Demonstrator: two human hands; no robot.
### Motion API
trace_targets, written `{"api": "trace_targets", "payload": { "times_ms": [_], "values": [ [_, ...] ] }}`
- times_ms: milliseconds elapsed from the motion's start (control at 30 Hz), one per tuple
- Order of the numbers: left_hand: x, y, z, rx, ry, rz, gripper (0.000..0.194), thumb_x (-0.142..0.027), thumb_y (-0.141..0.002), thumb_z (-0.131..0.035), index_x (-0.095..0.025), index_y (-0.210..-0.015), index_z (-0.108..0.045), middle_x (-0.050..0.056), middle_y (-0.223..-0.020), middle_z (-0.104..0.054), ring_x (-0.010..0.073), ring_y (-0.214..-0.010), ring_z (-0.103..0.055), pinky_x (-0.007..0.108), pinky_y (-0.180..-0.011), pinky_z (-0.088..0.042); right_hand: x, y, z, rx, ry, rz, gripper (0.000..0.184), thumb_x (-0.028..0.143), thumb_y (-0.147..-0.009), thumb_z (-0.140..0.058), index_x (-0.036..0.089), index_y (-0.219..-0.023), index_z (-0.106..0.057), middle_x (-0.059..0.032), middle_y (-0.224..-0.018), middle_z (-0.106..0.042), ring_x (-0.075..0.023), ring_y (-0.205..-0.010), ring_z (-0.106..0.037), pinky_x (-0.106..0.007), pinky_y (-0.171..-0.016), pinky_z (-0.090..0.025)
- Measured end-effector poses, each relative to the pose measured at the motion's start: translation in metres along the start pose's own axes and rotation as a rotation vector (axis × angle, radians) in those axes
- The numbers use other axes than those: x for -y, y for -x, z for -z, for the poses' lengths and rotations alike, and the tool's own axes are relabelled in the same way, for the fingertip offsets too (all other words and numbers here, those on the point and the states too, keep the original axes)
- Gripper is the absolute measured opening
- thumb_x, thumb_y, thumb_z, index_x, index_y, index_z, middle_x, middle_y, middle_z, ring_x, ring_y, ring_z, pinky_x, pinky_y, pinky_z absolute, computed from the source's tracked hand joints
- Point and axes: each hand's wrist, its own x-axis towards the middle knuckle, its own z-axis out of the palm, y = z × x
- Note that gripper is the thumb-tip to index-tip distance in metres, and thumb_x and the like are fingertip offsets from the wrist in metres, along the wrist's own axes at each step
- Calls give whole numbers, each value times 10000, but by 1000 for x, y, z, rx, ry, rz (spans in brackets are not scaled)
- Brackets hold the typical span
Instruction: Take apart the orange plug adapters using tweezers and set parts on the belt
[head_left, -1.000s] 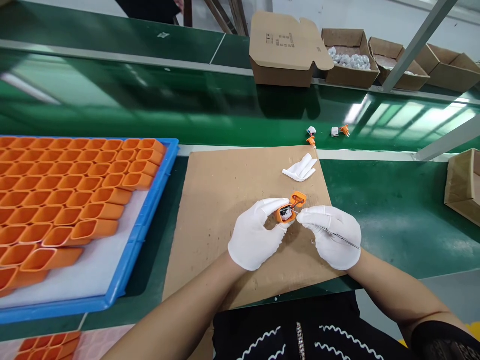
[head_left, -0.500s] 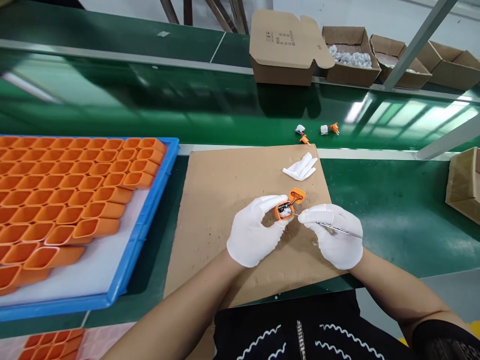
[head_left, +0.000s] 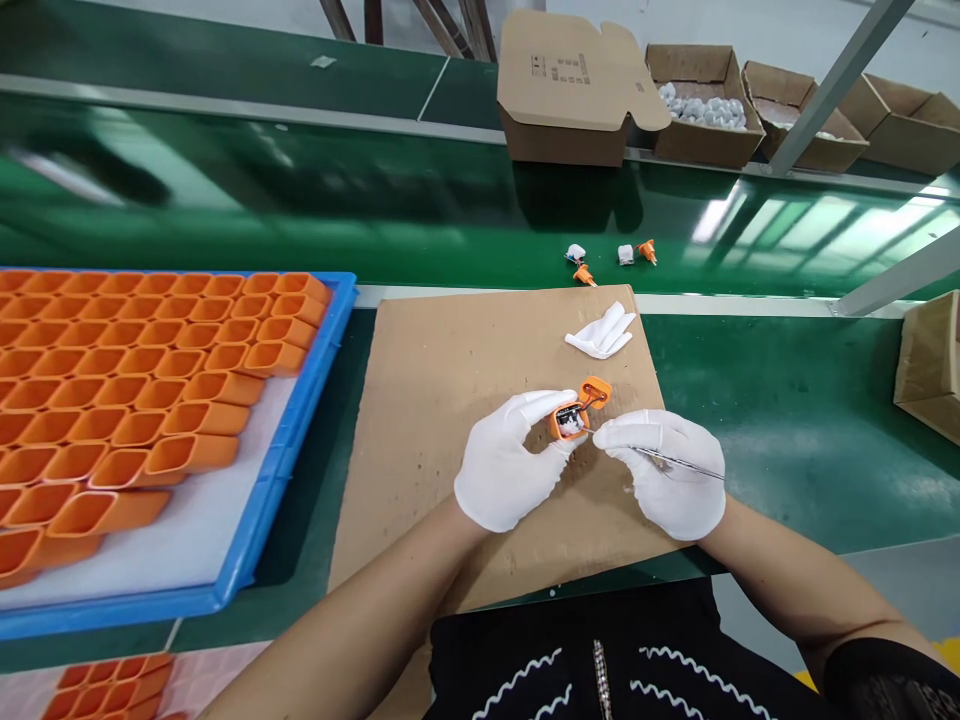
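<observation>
White gloves cover both hands. My left hand (head_left: 511, 462) is closed around an orange plastic housing (head_left: 556, 424), its open side facing up toward me. Inside the housing sit a dark part and a white part. An orange cap (head_left: 596, 392) hangs off its upper right side on short wires. My right hand (head_left: 666, 470) pinches thin metal tweezers (head_left: 686, 463), and their tip reaches the housing's right edge. Under both hands lies a brown cardboard sheet (head_left: 420, 400). A loose white glove (head_left: 602, 332) rests on it just beyond the housing.
At left a blue tray (head_left: 281, 480) holds rows of orange housings (head_left: 142, 395). Two small orange-and-white wired assemblies (head_left: 583, 274) lie on the green belt (head_left: 450, 235) beyond the cardboard. Several cardboard boxes (head_left: 566, 145) line the back ledge, one with white pieces (head_left: 705, 112). A metal post (head_left: 840, 90) slants at right.
The wired assemblies on the green belt have shifted left. Both hands, the housing and the tweezers stay in nearly the same place.
</observation>
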Motion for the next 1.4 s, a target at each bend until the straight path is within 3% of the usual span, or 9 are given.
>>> {"api": "trace_targets", "payload": {
  "times_ms": [300,500,667,833,1000,1133,1267,1400],
  "values": [
    [1,1,-1,33,67,82,296,-262,-820,-729,-251,-1116,-735,57,-1106,-776,250,-959,-752,428,-890,-632,0,0,1,23,-47,15,232,30,-884,-677,222,-991,-751,-36,-904,-796,-152,-816,-756,-255,-720,-645],
    [3,3,0,75,92,51,331,-220,-810,-701,-259,-1137,-731,65,-1119,-769,256,-961,-751,443,-885,-632,-3,2,-1,18,-107,95,310,-29,-861,-668,200,-1061,-736,-62,-941,-800,-156,-891,-761,-254,-786,-642],
    [1,2,2,90,69,42,353,-193,-798,-690,-282,-1137,-732,41,-1113,-771,252,-965,-753,422,-883,-637,-2,-1,1,84,-98,61,227,11,-886,-659,190,-997,-742,-56,-905,-798,-144,-843,-758,-236,-754,-638],
    [1,-1,3,107,38,14,335,-225,-806,-716,-284,-1136,-730,44,-1088,-780,252,-919,-760,412,-831,-653,-4,-1,2,51,-96,80,279,20,-888,-656,233,-1050,-736,-30,-942,-803,-148,-861,-763,-257,-758,-648],
    [1,0,3,100,35,-2,362,-202,-805,-696,-302,-1152,-724,41,-1101,-778,247,-924,-761,408,-844,-652,-4,-2,3,137,-104,52,249,36,-899,-650,226,-1031,-741,-36,-963,-803,-150,-879,-764,-263,-773,-648],
    [0,1,3,105,31,-8,335,-244,-820,-721,-306,-1149,-729,37,-1094,-781,246,-911,-763,398,-828,-653,-2,-4,3,75,-132,39,249,30,-890,-667,229,-1015,-749,-30,-934,-803,-149,-851,-762,-256,-752,-646],
    [-1,2,4,109,23,-29,370,-203,-806,-711,-304,-1163,-723,40,-1091,-779,243,-899,-762,392,-806,-651,0,-5,2,112,-154,16,199,45,-898,-665,207,-971,-755,-51,-916,-800,-158,-834,-760,-268,-739,-643],
    [-3,0,5,92,24,-51,331,-239,-840,-720,-291,-1167,-717,48,-1084,-778,233,-888,-758,388,-799,-647,3,-6,6,53,-77,-36,185,73,-903,-665,240,-923,-744,-20,-882,-794,-158,-794,-749,-289,-709,-632]
  ]
}}
